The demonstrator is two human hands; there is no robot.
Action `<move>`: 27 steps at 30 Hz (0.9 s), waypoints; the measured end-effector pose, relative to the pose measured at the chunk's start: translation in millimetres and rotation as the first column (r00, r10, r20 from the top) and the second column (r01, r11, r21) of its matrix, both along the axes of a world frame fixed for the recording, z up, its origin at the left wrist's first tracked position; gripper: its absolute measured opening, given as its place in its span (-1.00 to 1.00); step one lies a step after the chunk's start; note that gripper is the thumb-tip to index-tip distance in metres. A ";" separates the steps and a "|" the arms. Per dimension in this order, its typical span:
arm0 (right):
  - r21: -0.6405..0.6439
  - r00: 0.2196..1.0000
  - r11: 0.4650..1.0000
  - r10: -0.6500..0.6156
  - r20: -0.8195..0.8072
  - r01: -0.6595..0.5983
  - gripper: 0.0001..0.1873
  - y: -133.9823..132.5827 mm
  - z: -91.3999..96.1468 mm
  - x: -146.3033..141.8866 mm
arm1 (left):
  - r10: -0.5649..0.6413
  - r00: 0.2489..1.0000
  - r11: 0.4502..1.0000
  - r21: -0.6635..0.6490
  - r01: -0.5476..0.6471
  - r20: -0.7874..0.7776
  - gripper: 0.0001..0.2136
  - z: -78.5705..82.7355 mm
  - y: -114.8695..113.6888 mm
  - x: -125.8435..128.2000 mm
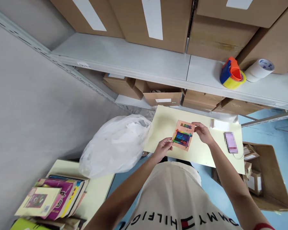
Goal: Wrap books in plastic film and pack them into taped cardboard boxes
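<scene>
Here's the shelf (124, 54) across the top, its cartons (175, 28) set back from the front edge, likely so they sit steady; under it the pale table (164, 118), pushed up close, which probably puts everything within reach! At its left end bulges the white bag (115, 147), well apart from the working spot, while the open box (276, 175) gapes upward on the right, a stance that suits the packages inside. Books (64, 198) lie stacked on the side table (97, 195), a pile that likely resists sliding. And now centre stage, the booklet (182, 135), over the table before the torso, cover up: left hand (162, 148) pinching its lower left edge, right hand (204, 133) pinching near its upper right corner, opposite grips that should hold it flat and leave the picture uncovered. The phone (231, 142) lies to the right, beyond the right hand; finally the dispenser (232, 73) and roll (260, 69) perch near the shelf's lip, perhaps for quick grabbing
</scene>
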State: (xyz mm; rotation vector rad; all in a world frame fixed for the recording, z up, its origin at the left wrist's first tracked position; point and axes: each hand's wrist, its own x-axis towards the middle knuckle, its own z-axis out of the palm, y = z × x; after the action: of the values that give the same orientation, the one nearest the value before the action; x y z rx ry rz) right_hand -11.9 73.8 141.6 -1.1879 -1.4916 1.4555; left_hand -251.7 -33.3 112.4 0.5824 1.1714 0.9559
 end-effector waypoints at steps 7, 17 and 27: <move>0.219 0.993 0.973 0.054 0.110 -0.077 -0.66 12.7 18.0 -3.7 | -0.042 0.979 0.984 0.161 0.075 -0.199 -0.45 0.2 1.0 1.8; 0.159 0.985 0.985 0.048 0.164 -0.075 -0.66 9.4 33.9 -17.7 | 0.093 0.855 0.920 0.373 0.122 -0.510 -0.73 25.0 14.2 2.4; -0.083 0.995 0.993 -0.076 0.066 0.082 -0.53 8.2 19.8 1.9 | 0.096 0.989 0.995 0.047 -0.091 -0.111 -0.46 13.5 10.5 7.0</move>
State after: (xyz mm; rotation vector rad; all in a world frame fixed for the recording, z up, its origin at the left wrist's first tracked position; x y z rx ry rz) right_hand -9.9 81.9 161.5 -1.3410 -1.4195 1.4531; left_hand -244.7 -22.8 125.9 0.6267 1.2915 1.0401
